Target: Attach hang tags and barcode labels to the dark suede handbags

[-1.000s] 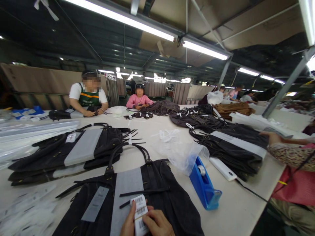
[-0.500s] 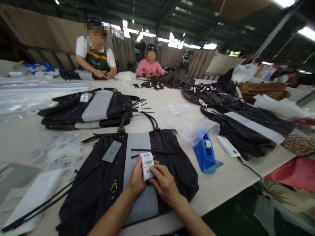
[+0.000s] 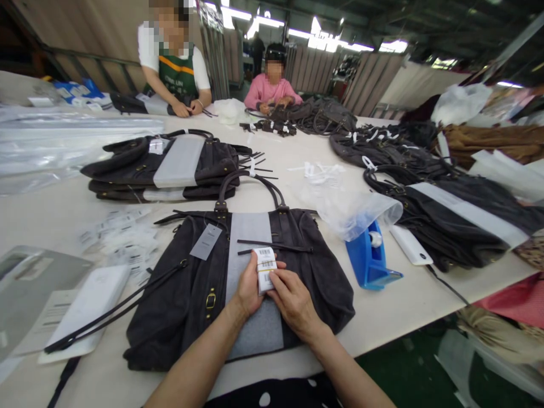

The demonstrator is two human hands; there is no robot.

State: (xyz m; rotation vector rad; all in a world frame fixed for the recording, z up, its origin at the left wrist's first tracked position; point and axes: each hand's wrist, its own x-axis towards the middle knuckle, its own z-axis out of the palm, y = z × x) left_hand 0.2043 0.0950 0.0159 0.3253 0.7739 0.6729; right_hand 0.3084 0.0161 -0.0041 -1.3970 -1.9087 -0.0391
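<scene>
A small stack of white barcode labels, bound with a yellowish rubber band, is held between my two hands. My left hand grips the stack from its left side, thumb along the edge. My right hand is closed on its lower right edge, with fingertips pressed to the labels. Below them a dark handbag lies flat, its two handles pointing away from me. A grey wrap runs down its middle, and a grey hang tag lies on its upper left.
Stacked dark bags lie at the far left, more bags at the right. A blue tape dispenser, a white power bank and a plastic bag sit right of the handbag. Loose labels lie left. Two people work across the table.
The view has tilted downward and shifted slightly left, so things appear higher and further right. Both hands keep their hold on the label stack over the handbag.
</scene>
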